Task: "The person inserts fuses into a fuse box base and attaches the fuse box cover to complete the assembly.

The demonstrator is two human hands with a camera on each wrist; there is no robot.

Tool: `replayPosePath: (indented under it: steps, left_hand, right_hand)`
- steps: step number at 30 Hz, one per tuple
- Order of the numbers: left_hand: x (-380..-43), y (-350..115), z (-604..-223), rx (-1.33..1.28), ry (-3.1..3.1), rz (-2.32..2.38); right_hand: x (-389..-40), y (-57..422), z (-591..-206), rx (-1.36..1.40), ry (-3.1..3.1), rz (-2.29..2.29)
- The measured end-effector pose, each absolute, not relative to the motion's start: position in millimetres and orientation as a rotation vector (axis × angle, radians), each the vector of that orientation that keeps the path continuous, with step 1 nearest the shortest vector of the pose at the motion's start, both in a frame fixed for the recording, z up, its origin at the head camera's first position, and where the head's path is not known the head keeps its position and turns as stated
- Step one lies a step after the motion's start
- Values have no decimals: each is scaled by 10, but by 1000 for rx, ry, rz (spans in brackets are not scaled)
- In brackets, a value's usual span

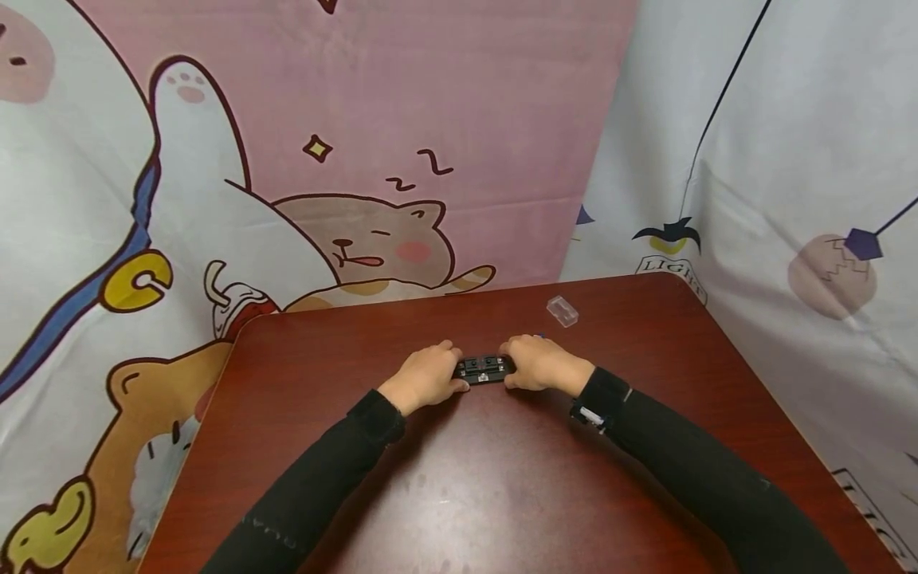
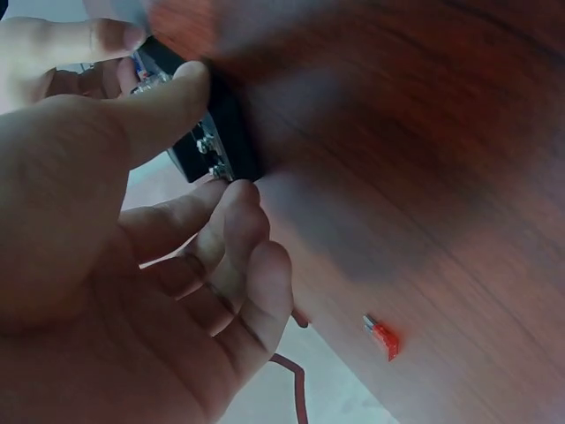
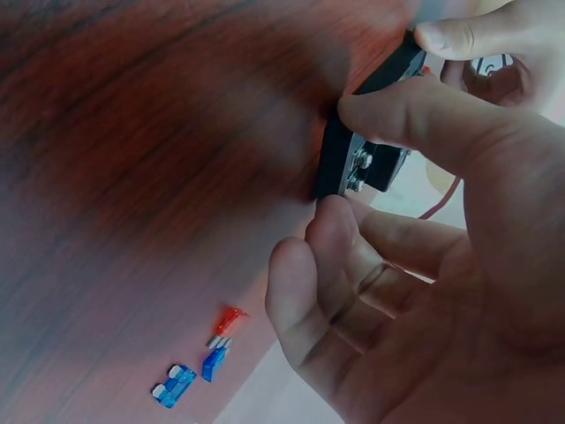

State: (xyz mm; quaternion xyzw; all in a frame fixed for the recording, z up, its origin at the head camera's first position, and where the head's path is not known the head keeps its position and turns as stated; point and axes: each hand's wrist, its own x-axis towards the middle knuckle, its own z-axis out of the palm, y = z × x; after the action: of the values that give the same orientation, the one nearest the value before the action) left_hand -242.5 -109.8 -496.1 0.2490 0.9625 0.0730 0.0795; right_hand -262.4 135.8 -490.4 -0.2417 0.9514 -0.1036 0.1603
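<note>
A black fuse block [image 1: 482, 369] with metal screw terminals is held by both hands, low over the table in the head view. My left hand [image 1: 426, 375] grips its left end, thumb on the near side and fingers around the far side. The opposite end is pinched by my right hand [image 1: 538, 363] in the same way. In the left wrist view, the thumb presses the dark side of the fuse block [image 2: 234, 141]. Screws show at the end of the fuse block [image 3: 331, 159] in the right wrist view, and the fingers partly hide it.
A clear plastic cover [image 1: 562, 312] lies near the table's back edge. Beyond my right hand lie a red blade fuse [image 3: 231, 319] and two blue blade fuses [image 3: 175, 386]. Another red fuse [image 2: 384, 337] lies beyond my left hand. A printed cloth [image 1: 502, 119] hangs behind the table.
</note>
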Motion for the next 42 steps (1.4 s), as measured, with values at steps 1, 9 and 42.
replayPosePath:
  steps: [1, 9, 42]
  left_hand:
    - [-2415, -1103, -4963, 741, 2878, 237]
    - [-2352, -1146, -5002, 687, 2861, 369]
    - [-2351, -1121, -5031, 634, 2849, 491]
  right_hand:
    - [-2622, 1359, -4904, -692, 2719, -292]
    - [-2665, 1453, -4882, -763, 2672, -361]
    - [-3015, 2124, -4662, -539, 2777, -284]
